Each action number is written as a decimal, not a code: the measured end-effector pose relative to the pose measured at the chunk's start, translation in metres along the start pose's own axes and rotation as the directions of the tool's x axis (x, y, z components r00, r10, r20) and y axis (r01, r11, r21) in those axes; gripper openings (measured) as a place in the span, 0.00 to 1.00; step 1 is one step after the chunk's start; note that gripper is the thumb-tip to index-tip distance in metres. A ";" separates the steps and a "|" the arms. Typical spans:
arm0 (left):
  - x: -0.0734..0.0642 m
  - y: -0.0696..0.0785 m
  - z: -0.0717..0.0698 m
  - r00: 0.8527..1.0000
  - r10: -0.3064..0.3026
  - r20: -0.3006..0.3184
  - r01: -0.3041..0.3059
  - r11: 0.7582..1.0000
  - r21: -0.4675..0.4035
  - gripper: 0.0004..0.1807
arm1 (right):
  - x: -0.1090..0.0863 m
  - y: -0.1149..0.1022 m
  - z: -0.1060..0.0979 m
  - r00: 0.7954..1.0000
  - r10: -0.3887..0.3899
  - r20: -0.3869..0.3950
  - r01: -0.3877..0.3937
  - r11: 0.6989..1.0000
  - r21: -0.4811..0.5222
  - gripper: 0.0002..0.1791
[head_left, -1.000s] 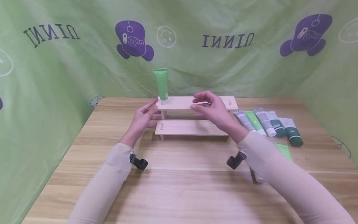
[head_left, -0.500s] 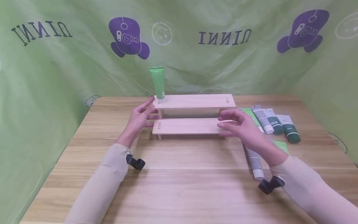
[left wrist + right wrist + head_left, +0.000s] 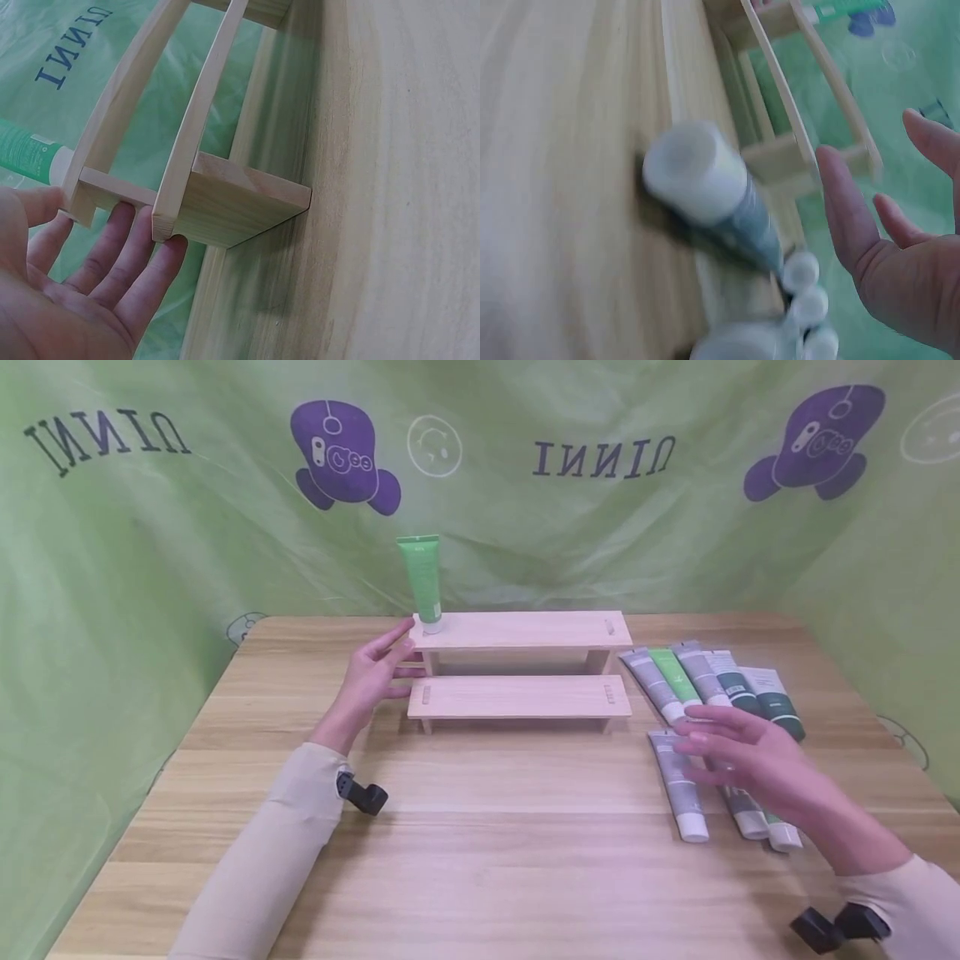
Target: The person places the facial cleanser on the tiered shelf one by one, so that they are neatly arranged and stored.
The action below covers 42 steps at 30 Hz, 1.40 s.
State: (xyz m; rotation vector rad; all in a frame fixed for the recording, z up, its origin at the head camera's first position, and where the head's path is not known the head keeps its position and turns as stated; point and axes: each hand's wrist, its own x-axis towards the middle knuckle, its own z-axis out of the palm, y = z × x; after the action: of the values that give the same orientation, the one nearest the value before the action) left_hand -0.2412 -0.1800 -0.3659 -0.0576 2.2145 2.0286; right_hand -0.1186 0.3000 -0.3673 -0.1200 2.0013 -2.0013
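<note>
A two-step wooden shelf point(image 3: 517, 697) stands on the table, with a green squeeze tube point(image 3: 423, 578) upright on its white cap at the upper step's left end. My left hand point(image 3: 366, 681) touches the shelf's left end. In the left wrist view, its thumb reaches the upper board near the tube's cap, and the fingertips point(image 3: 174, 244) meet the board ends. Over the tubes at right, my right hand point(image 3: 765, 764) is held with fingers extended and nothing in it. A grey tube point(image 3: 686, 802) with a white cap lies partly beneath those fingers.
Behind the right hand lies a row of tubes: grey point(image 3: 651, 681), green point(image 3: 675, 675), and white-and-dark-green point(image 3: 776, 697). Nearer, a grey-and-white tube point(image 3: 746, 814) and a green one point(image 3: 783, 835) lie partly covered by the hand. A green printed curtain point(image 3: 487, 543) hangs behind the table.
My right hand has moved from the upper step, right and toward me, to above the tubes. The left hand stays at the shelf's left end, and the upright green tube remains standing.
</note>
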 end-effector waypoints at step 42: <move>0.000 -0.001 0.000 1.000 0.010 0.012 -0.010 1.000 0.000 0.26 | -0.058 0.048 -0.116 0.951 0.307 -0.026 -0.307 0.952 -0.008 0.22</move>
State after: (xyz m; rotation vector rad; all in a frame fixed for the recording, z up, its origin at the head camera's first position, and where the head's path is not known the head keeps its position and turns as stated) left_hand -0.2407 -0.1798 -0.3667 -0.0345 2.2127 2.0281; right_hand -0.0873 0.4285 -0.4082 0.2034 1.9091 -1.8010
